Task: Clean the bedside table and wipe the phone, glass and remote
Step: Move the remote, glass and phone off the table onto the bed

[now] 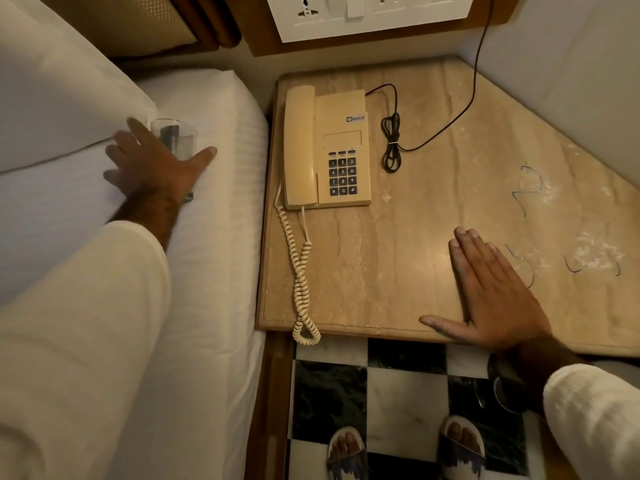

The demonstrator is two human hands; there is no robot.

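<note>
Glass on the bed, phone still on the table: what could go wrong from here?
1. The glass stands on the soft bed beside the left hand; it could tip if the bedding shifts.
2. The coiled cord hangs over the front edge of the table; a snag might drag the phone.
3. The right hand lies flat by white dust and pen marks; a bare palm may smear them.

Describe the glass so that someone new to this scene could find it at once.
Start at the white bed left of the marble bedside table. Near the pillow's edge, the glass stands on the sheet, just beyond the left hand, whose fingers are spread. It is the only clear, see-through item; something dark shows through it.
</note>
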